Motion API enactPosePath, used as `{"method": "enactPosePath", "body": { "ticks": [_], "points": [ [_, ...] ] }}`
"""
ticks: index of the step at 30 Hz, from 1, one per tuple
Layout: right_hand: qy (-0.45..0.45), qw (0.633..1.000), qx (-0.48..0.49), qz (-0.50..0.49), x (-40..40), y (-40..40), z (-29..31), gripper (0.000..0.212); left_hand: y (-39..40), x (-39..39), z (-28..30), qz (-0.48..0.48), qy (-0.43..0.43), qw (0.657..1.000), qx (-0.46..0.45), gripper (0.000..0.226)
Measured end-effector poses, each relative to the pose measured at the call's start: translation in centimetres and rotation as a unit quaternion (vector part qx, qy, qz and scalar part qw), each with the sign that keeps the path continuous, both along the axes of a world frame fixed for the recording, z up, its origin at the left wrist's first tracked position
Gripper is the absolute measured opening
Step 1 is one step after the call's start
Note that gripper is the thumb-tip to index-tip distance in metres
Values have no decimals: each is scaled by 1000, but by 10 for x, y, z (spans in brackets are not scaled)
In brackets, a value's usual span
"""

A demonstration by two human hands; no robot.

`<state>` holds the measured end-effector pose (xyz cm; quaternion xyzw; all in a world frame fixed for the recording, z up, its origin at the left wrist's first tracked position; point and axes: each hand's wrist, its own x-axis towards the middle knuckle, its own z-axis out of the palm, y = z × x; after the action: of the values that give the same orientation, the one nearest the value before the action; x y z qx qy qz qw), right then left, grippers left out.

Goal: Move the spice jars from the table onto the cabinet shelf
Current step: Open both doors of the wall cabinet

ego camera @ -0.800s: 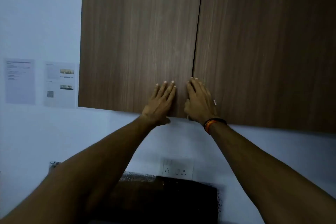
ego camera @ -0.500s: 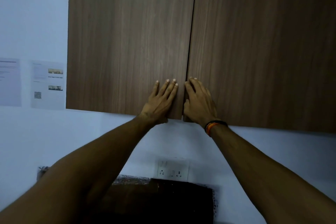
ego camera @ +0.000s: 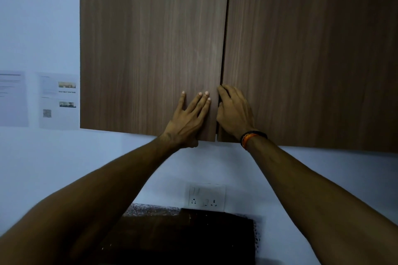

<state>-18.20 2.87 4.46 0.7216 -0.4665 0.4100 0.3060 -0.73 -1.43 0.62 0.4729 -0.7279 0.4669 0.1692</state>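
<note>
- The step in hand is judged to be a handling of the doors of the brown wood-grain wall cabinet [ego camera: 150,49]; whether they are being drawn open or pushed to cannot be told from this moment.
- The left hand [ego camera: 187,120] is laid flat on the left-hand cabinet door, just left of the dark vertical seam [ego camera: 225,49], with its fingers straight and spread and nothing gripped.
- The right hand [ego camera: 233,112] is set just right of that seam, on the right-hand cabinet door [ego camera: 312,49]; its fingertips [ego camera: 220,89] are hooked at the door's inner edge, where a narrow gap is seen.
- The two hands lie close together, apart only by the seam. A black and orange band [ego camera: 251,136] is worn at the right wrist.
- No spice jars are in view, and the cabinet shelf is hidden behind the doors, so progress cannot be judged.
- If opening is meant, a pull on the inner edges is called for next, so that both doors are swung clear before any jar is fetched.
- Below the seam, a white wall socket plate [ego camera: 206,199] and a dark surface [ego camera: 183,236] are seen; left of the cabinet, printed paper sheets [ego camera: 58,101] are fixed to the wall.
</note>
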Motion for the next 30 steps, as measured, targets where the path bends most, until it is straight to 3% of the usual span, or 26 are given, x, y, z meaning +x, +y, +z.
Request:
{"method": "enactPosePath", "body": {
  "ticks": [4,7,13,19,25,30],
  "points": [
    [-158,980,54,106,20,9,20,57,16,6,-7,-10,24,1000,-2,155],
    [-313,927,89,185,32,15,36,49,30,8,-7,-18,31,999,10,150],
    [-412,889,29,198,51,40,36,31,66,-8,-10,-83,107,988,67,139],
    [-447,853,-12,268,68,68,37,19,111,-19,-7,-139,238,961,21,112],
    [-396,845,-48,357,83,103,51,20,157,14,-8,-195,255,947,-23,110],
    [-346,789,16,508,112,130,69,30,196,44,-10,-244,260,934,-19,107]
  ]
}}
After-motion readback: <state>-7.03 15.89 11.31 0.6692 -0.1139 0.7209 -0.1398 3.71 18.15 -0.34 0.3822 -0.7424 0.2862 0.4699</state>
